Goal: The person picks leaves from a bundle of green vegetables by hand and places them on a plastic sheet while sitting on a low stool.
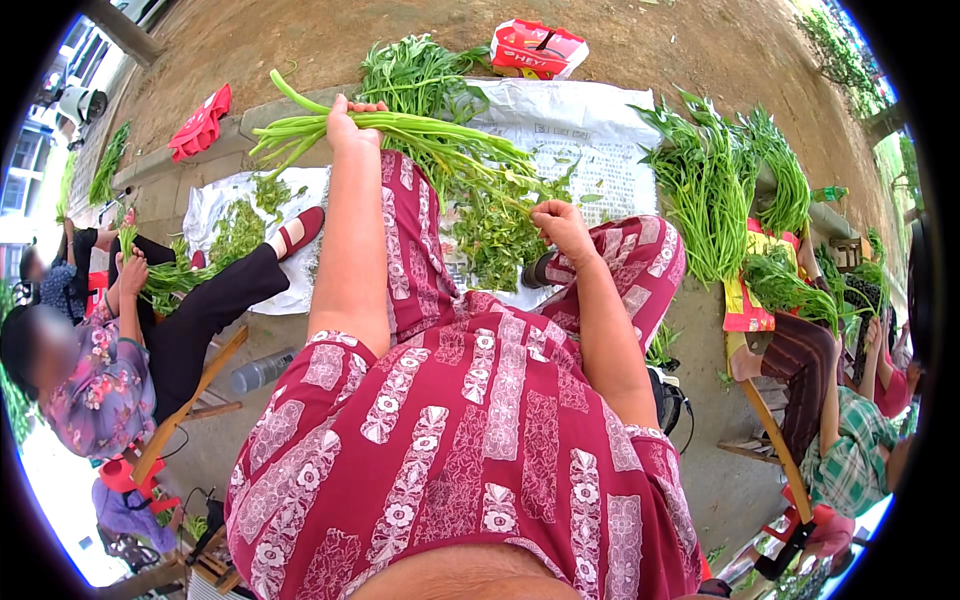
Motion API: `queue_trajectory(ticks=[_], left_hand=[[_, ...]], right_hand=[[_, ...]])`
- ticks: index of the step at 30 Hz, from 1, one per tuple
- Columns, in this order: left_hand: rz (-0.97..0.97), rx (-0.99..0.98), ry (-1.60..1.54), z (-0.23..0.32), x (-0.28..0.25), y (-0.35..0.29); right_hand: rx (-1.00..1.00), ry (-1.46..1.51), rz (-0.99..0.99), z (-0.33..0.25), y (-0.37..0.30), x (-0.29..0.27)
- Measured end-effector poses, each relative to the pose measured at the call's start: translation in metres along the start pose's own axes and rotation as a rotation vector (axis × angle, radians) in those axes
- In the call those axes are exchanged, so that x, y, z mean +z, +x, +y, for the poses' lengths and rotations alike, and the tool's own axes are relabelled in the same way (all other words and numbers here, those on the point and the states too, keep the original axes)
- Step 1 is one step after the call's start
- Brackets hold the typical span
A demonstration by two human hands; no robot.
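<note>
My left hand [352, 122] is wrapped round a bunch of long green leafy-vegetable stems [450, 135], which look like water spinach. The bunch lies level above my left knee, its bare stem ends to the left and its thin tips to the right. At those tips my right hand [566, 230] is closed in a pinch on a thin stem tip. Below, a heap of plucked leaves [500, 245] covers part of a white printed sheet [605, 140] between my legs. Just beyond the left hand lies a leafy green bunch [415, 75].
Large bunches of greens [705, 200] lie to the right. A red and white bag [537, 50] sits at the far edge, red plastic [200, 125] at the far left. A bottle [263, 370] lies near a seated person [95, 375] handling greens; others sit at right.
</note>
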State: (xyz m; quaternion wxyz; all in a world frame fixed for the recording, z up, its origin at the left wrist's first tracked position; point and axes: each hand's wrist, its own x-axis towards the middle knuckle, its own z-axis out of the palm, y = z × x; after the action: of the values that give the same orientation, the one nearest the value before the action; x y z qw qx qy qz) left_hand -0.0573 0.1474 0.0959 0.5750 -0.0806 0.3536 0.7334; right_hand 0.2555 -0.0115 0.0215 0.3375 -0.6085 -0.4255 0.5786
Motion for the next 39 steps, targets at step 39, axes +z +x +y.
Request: queue_trajectory(ticks=[39], left_hand=[[0.025, -0.020, -0.074, -0.011, 0.002, 0.002]], right_hand=[[0.101, 0.102, -0.038, 0.020, -0.005, 0.058]])
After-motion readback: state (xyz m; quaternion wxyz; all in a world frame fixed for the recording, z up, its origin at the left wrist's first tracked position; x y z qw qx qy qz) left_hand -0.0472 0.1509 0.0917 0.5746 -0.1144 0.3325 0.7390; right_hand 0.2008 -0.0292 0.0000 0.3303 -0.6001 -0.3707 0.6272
